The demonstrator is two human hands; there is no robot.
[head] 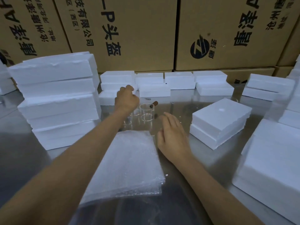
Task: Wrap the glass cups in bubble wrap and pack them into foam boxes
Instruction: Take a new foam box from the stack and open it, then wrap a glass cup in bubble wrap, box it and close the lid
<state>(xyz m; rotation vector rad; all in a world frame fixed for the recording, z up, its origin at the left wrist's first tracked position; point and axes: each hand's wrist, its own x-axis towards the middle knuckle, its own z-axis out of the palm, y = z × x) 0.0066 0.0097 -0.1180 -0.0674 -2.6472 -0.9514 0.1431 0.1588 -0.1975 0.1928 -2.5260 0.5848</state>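
In the head view, a small group of clear, cylindrical glass cups [146, 111] is seen standing on the reflective steel table [178, 184], just beyond a flat stack of translucent bubble-wrap sheets [129, 163] that lies near the table's front edge. The left hand [127, 99] is stretched out over the leftmost cups with its fingers curled downward; whether a cup is already gripped cannot be told, since the fingertips are hidden behind the hand and the glass is nearly invisible. The right hand [172, 135] is held low over the table just right of the bubble wrap, its fingers relaxed and slightly spread, nothing pinched. A small brown cylindrical object [154, 103] lies just behind the cups. White foam boxes are stacked at the left [56, 98], lined along the back [178, 80], and set at the right [219, 122], in front of printed brown cardboard cartons [138, 30].

The step in hand is judged to be the fetching of a cup for wrapping; no cup is seen wrapped or boxed. Next, one cup would need to be lifted clear without its neighbours being knocked, and laid on the top sheet so that it can be rolled up.
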